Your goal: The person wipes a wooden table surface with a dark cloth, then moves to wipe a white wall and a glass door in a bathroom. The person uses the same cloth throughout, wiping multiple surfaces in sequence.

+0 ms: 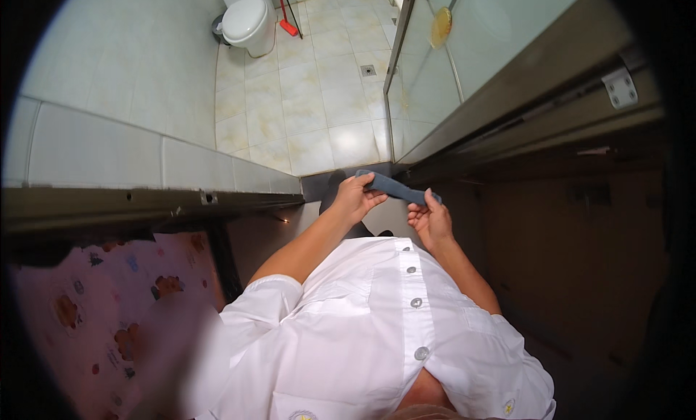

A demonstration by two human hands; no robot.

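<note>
A folded strip of dark blue-grey cloth point(399, 189) is stretched between my two hands, just in front of my white shirt. My left hand point(356, 198) pinches its left end between thumb and fingers. At the right end, my right hand point(431, 220) grips the cloth with the thumb on top and the fingers curled below. Both hands are at the doorway of a tiled bathroom, above the dark sill. The underside of the cloth is hidden.
Ahead stand a white toilet point(244, 19), a bin point(217, 28) and a red-headed brush or mop point(288, 27). A floor drain point(368, 70) lies near the glass door panel point(429, 77). Patterned bedding point(130, 311) is at lower left.
</note>
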